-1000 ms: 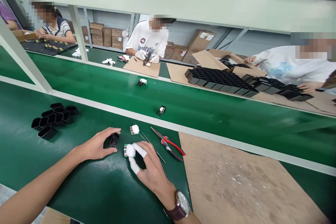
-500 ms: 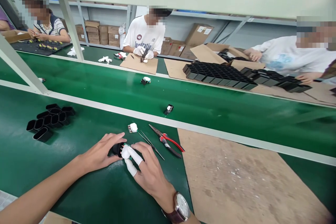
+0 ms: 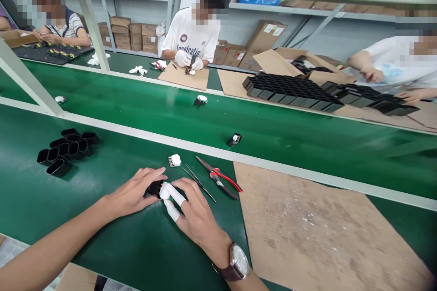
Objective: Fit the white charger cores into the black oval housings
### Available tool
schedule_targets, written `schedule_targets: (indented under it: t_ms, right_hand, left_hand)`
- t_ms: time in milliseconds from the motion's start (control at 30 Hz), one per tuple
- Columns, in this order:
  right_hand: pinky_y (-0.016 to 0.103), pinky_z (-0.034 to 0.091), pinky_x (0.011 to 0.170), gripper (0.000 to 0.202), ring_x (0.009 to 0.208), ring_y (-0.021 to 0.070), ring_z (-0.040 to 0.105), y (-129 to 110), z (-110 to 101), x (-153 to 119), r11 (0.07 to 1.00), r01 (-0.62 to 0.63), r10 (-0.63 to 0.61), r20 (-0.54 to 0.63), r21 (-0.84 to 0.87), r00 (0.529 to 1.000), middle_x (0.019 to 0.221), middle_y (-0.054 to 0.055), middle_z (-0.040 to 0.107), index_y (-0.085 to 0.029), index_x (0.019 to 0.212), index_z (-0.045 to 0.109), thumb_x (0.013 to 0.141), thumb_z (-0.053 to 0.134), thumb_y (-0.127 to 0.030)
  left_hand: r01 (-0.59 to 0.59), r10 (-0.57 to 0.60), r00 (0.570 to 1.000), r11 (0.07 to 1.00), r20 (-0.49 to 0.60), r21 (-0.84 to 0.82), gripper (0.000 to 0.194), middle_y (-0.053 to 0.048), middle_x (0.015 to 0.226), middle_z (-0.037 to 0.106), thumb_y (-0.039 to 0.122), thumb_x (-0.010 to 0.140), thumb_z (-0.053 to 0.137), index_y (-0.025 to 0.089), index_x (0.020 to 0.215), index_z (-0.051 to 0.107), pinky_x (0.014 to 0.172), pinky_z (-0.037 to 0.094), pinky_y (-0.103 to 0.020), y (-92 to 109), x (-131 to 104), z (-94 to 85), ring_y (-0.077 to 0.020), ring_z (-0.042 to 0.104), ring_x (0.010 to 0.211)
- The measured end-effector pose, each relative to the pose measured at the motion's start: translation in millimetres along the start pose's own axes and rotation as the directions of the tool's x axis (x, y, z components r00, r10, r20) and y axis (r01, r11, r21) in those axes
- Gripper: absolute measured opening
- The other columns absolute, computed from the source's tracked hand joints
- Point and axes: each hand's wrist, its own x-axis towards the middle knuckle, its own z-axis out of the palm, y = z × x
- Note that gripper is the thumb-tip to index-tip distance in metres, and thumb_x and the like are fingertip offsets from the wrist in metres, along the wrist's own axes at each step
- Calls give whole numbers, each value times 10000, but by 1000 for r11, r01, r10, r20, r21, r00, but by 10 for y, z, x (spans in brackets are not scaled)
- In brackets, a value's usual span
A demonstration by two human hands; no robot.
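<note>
My left hand point(image 3: 138, 193) is closed around a black plastic housing point(image 3: 155, 188), its mouth turned to the right. With white finger cots on thumb and forefinger, my right hand point(image 3: 191, 209) pinches a small circuit board with a white blob point(image 3: 165, 190) at that mouth. How far the board sits inside is hidden by the fingers. Just beyond my hands lies another circuit board with a white top point(image 3: 175, 160). Tweezers point(image 3: 199, 183) rest to its right, and beside them long-nose pliers point(image 3: 219, 178) with red and black handles.
A cluster of black housings point(image 3: 66, 150) stands on the left. Stained cardboard point(image 3: 307, 223) covers the bench at right. Past a pale rail point(image 3: 136, 133), the green belt point(image 3: 153, 104) carries a few parts. Co-workers sit opposite, near rows of black housings point(image 3: 290, 93). A slanted post point(image 3: 30, 79) rises at left.
The parts on the belt have shifted right, and another white-topped part shows more at left. The board seems closer to the housing's mouth. My view has tilted slightly; both hands keep their hold.
</note>
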Motion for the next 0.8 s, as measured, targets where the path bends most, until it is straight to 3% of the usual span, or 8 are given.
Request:
schedule_targets:
  t_ms: [433,667,800]
  right_hand:
    - [488,625,922,309,1161,300,615,-21,5,16,999,-9,11,35,-30,999,1228,148,641,-206,1266,587,977,633,-106]
    - [499,617,931,431,1173,304,610,-10,-15,-26,999,-38,37,46,22,998,1263,158,652,-182,1359,517,962,643,-72]
    - [524,608,932,281,1196,308,605,16,-3,-60,998,-10,7,38,65,999,1310,139,640,-226,1186,565,967,657,-76]
  left_hand:
    - [-25,24,1000,999,8,28,832,-106,1455,629,192,1014,645,369,1657,147,1071,503,-501,25,14,29,-297,571,1313]
    - [-3,3,1000,1000,21,-23,784,-82,1433,631,220,1028,634,373,1644,174,1060,505,-460,59,7,30,-271,588,1257]
    - [15,-14,1000,999,14,-35,729,-82,1434,619,223,1027,623,367,1625,232,1068,520,-465,59,-12,52,-272,596,1263]
